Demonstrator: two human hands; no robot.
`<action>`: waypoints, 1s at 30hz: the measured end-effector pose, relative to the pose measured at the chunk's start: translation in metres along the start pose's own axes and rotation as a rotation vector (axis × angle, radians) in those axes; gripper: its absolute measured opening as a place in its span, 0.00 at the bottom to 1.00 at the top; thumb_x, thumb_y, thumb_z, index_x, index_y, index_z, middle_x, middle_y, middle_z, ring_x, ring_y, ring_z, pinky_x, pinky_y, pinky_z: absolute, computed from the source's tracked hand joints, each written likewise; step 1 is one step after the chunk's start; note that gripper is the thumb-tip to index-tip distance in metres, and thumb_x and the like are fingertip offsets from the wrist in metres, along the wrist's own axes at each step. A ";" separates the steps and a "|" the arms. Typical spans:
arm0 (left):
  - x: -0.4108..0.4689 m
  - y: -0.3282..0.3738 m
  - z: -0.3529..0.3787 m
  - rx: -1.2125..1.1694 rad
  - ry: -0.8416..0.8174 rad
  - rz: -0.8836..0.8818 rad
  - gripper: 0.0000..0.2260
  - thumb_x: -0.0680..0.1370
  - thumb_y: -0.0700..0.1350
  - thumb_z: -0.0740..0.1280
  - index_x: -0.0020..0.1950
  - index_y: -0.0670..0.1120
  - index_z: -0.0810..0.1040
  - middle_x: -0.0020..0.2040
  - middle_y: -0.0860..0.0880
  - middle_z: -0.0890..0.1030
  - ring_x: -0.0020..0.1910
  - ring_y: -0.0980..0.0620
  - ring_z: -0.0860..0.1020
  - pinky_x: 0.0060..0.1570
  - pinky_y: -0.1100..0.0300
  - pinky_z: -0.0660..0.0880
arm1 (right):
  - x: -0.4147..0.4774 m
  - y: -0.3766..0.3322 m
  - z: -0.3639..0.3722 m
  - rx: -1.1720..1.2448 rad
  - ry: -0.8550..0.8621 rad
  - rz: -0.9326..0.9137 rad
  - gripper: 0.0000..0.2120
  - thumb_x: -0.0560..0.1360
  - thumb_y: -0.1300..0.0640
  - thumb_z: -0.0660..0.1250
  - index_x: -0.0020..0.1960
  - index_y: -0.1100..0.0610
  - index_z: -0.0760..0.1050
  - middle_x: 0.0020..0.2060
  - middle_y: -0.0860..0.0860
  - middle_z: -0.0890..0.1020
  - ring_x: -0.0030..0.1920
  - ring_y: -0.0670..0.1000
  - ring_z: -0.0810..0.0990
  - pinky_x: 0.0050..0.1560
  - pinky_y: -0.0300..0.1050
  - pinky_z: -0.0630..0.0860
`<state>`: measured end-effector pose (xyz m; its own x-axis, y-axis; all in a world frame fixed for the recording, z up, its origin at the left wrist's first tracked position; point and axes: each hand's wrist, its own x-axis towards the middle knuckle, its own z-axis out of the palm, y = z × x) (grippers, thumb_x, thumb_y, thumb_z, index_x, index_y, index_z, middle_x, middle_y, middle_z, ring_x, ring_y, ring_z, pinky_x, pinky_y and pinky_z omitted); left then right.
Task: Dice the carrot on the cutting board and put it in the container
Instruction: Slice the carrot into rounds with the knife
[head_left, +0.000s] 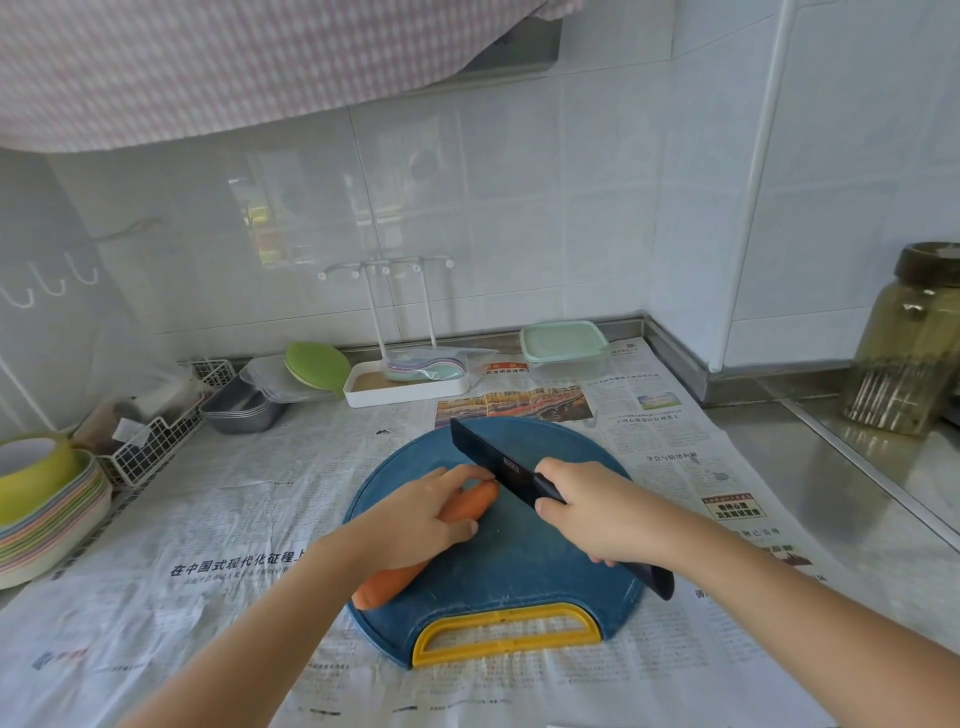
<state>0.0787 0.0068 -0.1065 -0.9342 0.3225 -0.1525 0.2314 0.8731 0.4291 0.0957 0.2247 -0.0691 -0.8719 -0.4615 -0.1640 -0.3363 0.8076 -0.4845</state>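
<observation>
Our left hand holds whole carrot on board; right hand grips knife at carrot tip. No dice yet; container, 1 o'clock, lidded.

I see the left hand gripping the uncut carrot on the blue cutting board. The right hand holds the black knife, its blade apparently touching the carrot's tip. The lidded container stands behind the board.
</observation>
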 end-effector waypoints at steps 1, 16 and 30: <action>0.000 0.001 0.000 0.001 -0.001 -0.003 0.22 0.78 0.52 0.63 0.68 0.67 0.58 0.67 0.54 0.69 0.63 0.52 0.70 0.65 0.54 0.65 | -0.001 -0.001 0.000 -0.005 0.001 0.000 0.06 0.84 0.54 0.54 0.51 0.55 0.65 0.33 0.51 0.74 0.26 0.47 0.74 0.24 0.35 0.71; -0.003 0.007 -0.003 0.009 0.002 0.008 0.22 0.79 0.50 0.63 0.69 0.63 0.59 0.67 0.53 0.69 0.62 0.51 0.71 0.64 0.56 0.65 | 0.002 0.001 -0.002 0.030 -0.072 0.021 0.06 0.84 0.55 0.53 0.59 0.55 0.63 0.31 0.52 0.73 0.23 0.46 0.71 0.26 0.38 0.72; 0.000 0.003 -0.001 -0.012 0.018 0.034 0.23 0.77 0.49 0.64 0.69 0.62 0.60 0.67 0.53 0.70 0.62 0.52 0.70 0.64 0.55 0.65 | 0.012 0.006 0.026 0.111 -0.021 0.033 0.05 0.84 0.56 0.53 0.58 0.56 0.64 0.30 0.53 0.73 0.19 0.45 0.68 0.26 0.39 0.70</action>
<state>0.0789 0.0088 -0.1044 -0.9307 0.3450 -0.1218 0.2596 0.8573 0.4445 0.0922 0.2144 -0.0961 -0.8739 -0.4435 -0.1990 -0.2646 0.7774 -0.5706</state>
